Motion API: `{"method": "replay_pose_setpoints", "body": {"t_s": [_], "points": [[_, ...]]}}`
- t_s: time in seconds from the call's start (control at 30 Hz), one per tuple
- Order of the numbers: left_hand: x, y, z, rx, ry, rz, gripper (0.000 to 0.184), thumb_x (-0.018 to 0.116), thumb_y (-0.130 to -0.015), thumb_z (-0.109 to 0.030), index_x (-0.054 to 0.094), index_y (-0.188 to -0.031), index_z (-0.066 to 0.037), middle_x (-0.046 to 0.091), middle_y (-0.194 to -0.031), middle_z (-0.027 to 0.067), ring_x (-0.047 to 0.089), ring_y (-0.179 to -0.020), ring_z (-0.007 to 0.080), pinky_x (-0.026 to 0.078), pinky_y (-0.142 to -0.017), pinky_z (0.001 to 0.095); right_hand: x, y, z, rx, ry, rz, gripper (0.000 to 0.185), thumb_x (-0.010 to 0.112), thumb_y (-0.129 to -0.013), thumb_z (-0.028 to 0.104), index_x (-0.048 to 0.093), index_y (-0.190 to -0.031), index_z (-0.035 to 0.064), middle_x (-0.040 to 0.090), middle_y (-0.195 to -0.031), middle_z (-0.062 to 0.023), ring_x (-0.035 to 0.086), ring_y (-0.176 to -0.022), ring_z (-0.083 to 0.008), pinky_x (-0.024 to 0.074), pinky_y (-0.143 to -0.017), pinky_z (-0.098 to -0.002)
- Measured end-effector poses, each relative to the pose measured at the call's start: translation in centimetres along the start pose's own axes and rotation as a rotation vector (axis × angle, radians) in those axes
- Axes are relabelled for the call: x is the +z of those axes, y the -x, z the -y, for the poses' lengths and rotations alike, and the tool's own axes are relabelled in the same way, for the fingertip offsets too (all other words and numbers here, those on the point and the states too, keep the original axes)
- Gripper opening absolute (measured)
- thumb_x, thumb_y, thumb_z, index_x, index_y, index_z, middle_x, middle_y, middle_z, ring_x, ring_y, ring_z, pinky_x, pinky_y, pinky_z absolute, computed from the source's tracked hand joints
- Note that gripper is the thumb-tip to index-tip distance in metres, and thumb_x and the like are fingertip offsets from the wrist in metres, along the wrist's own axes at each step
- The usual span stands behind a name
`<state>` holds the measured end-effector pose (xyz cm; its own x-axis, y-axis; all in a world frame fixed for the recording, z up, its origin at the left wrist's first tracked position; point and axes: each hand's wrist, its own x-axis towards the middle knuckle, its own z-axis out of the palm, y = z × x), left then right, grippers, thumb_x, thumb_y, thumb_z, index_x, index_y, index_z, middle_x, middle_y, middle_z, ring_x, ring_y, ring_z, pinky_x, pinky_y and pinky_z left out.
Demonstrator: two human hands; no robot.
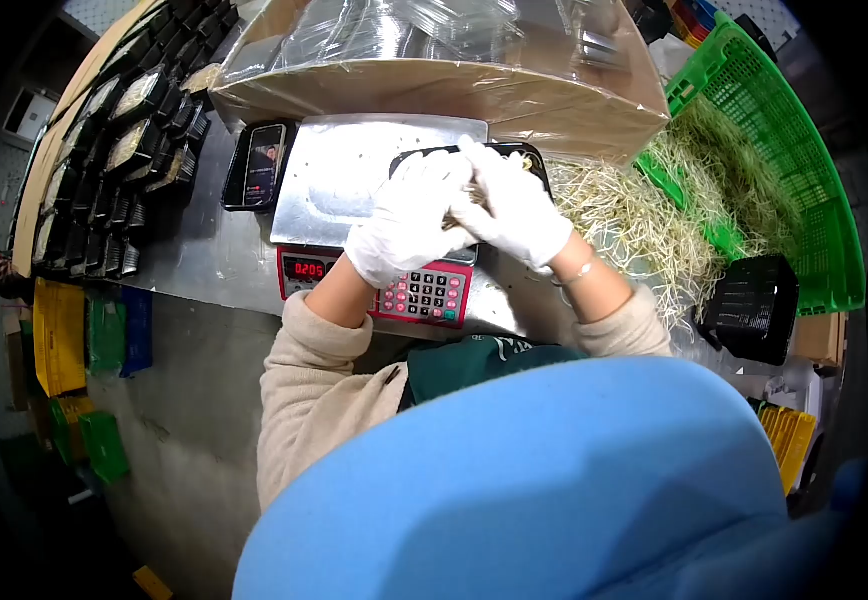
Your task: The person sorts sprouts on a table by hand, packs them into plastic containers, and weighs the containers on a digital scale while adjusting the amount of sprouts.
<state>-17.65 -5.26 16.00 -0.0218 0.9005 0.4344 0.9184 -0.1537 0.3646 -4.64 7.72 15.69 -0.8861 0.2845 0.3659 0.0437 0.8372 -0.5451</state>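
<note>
My left hand (412,212) and my right hand (514,205), both in white gloves, meet over a black tray (537,160) at the right side of the scale. Some pale sprouts (469,205) show between the hands; the fingers are bent and pressed together around them. The scale's steel plate (319,190) lies under the tray's left side, and its red panel (422,292) displays 0.205. Beside the tray, on the right, is a loose heap of bean sprouts (624,225).
A green crate (829,200) with sprouts leans at the right, near stacked black trays (751,310). Behind the scale stands a cardboard box (434,95) of clear plastic lids. A phone (264,165) rests in a tray; filled packs (134,145) stand in rows at the left.
</note>
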Motion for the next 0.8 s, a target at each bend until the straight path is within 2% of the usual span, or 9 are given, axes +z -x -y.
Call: {"method": "replay_pose_setpoints", "body": {"t_s": [0.17,0.23,0.3,0.37,0.5,0.57,0.63,0.67,0.8], "points": [[-1.1,-0.2,2.2,-0.143,0.188,0.16,0.056,0.07,-0.075,-0.029,0.054,-0.122,-0.002,0.061,-0.106,0.0175,0.058,-0.101,0.0333,0.044,-0.091,0.04,1.7,-2.9,-0.6,0.075,0.081,0.195,0.05,0.056,-0.085,0.046,0.055,-0.105,0.0002,0.064,-0.092,-0.0219,0.062,-0.087,-0.0391,0.0483,-0.08,-0.0465],[-1.1,0.2,3.6,0.018,0.156,0.062,0.059,0.07,-0.077,-0.031,0.053,-0.125,-0.001,0.059,-0.115,0.0195,0.056,-0.107,0.0343,0.043,-0.094,0.041,-0.5,-2.3,0.6,-0.018,0.213,0.202,0.054,0.058,-0.083,0.047,0.056,-0.111,0.0008,0.064,-0.102,-0.0207,0.061,-0.098,-0.0374,0.0457,-0.09,-0.0454],[-1.0,0.8,4.2,0.04,0.108,0.041,0.069,0.072,-0.077,-0.037,0.048,-0.131,-0.001,0.054,-0.124,0.021,0.052,-0.114,0.0358,0.039,-0.099,0.0432,-2.3,-0.6,0.0,-0.247,0.162,-0.137,0.061,0.063,-0.08,0.046,0.054,-0.122,0.0018,0.061,-0.117,-0.0202,0.058,-0.11,-0.0349,0.0401,-0.101,-0.0435],[-2.0,0.6,2.7,0.049,-0.021,-0.032,0.083,0.073,-0.076,-0.043,0.04,-0.138,0.0,0.051,-0.129,0.0215,0.048,-0.117,0.0372,0.034,-0.102,0.0457,-4.4,1.3,-1.5,-0.162,0.022,-0.073,0.083,0.071,-0.076,0.044,0.039,-0.139,-0.0012,0.046,-0.137,-0.0239,0.045,-0.129,-0.034,0.0337,-0.109,-0.0408],[-1.1,-0.3,1.6,0.015,0.011,0.023,0.091,0.072,-0.075,-0.046,0.032,-0.142,0.001,0.05,-0.13,0.0209,0.049,-0.117,0.0354,0.034,-0.101,0.0463,-1.5,2.9,-1.8,-0.032,-0.155,-0.193,0.103,0.075,-0.072,0.048,0.025,-0.143,-0.0075,0.033,-0.142,-0.0334,0.033,-0.135,-0.0386,0.028,-0.112,-0.0411],[-0.2,-0.4,2.2,0.076,-0.031,-0.024,0.087,0.073,-0.074,-0.044,0.037,-0.14,-0.001,0.053,-0.126,0.0192,0.05,-0.115,0.0341,0.034,-0.1,0.0462,-0.1,1.4,-1.2,-0.15,0.005,-0.24,0.092,0.067,-0.078,0.051,0.031,-0.141,-0.0068,0.046,-0.133,-0.0303,0.047,-0.124,-0.039,0.0394,-0.103,-0.0414],[0.0,-0.2,2.5,0.013,0.003,0.006,0.081,0.073,-0.074,-0.042,0.042,-0.137,-0.002,0.056,-0.122,0.0177,0.052,-0.113,0.0339,0.034,-0.1,0.0465,-0.2,-0.7,-0.5,0.19,0.101,0.024,0.083,0.06,-0.082,0.053,0.038,-0.136,-0.0063,0.058,-0.115,-0.0264,0.057,-0.108,-0.0363,0.0461,-0.092,-0.0424],[0.0,-0.3,2.7,0.055,-0.009,-0.04,0.075,0.075,-0.073,-0.039,0.047,-0.132,-0.002,0.058,-0.119,0.0172,0.054,-0.11,0.034,0.037,-0.097,0.0454,0.5,-1.4,-0.8,0.126,0.219,-0.026,0.077,0.055,-0.084,0.053,0.044,-0.132,-0.0057,0.064,-0.102,-0.0209,0.06,-0.097,-0.0332,0.0468,-0.085,-0.0429],[-1.2,-1.2,3.5,0.041,-0.032,-0.001,0.075,0.079,-0.069,-0.035,0.051,-0.129,0.0,0.059,-0.119,0.0183,0.057,-0.105,0.0345,0.044,-0.091,0.042,2.0,-1.6,-1.8,0.031,0.254,-0.158,0.072,0.057,-0.084,0.049,0.045,-0.134,-0.0016,0.062,-0.11,-0.0176,0.058,-0.102,-0.0333,0.0461,-0.086,-0.0417]]}}
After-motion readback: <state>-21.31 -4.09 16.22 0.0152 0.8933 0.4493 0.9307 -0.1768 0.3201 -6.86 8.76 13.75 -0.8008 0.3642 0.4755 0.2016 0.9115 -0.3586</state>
